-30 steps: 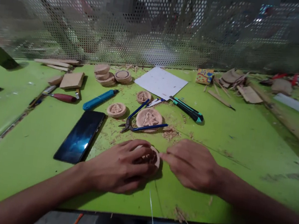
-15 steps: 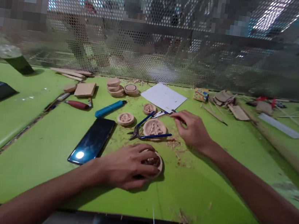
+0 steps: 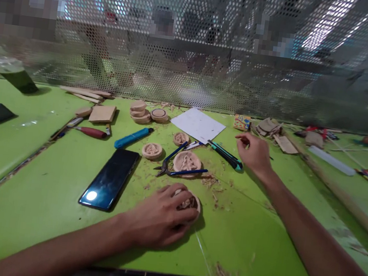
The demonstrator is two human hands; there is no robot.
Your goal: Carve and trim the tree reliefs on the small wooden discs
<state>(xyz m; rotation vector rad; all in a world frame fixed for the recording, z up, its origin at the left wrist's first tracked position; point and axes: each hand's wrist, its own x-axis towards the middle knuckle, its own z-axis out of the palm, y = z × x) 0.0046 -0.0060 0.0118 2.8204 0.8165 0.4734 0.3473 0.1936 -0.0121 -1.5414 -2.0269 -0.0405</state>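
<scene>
My left hand (image 3: 163, 214) is closed over a round carved wooden disc (image 3: 195, 205) at the front of the table, its fingers lying across the carving and partly hiding it. My right hand (image 3: 254, 154) hovers at the right with loosely curled fingers and nothing visible in them. Beside it a black and teal utility knife (image 3: 225, 155) lies on the table, its front end by the white sheet (image 3: 199, 124). Blue-handled pliers (image 3: 167, 165) lie spread around a larger carved disc (image 3: 186, 162). Two smaller carved discs (image 3: 151, 151) (image 3: 181, 138) rest nearby.
On the left are a phone (image 3: 110, 180), a blue cutter (image 3: 133, 138), a red-handled tool (image 3: 93, 132) and a wooden block (image 3: 102, 113). Plain wooden discs (image 3: 140, 112) stand stacked behind. Wood scraps (image 3: 270, 127) lie at the back right, before a perforated metal screen (image 3: 192, 75).
My right hand has moved right, away from the utility knife, which now lies uncovered on the table. The left hand stays on the carved disc. The view has shifted slightly.
</scene>
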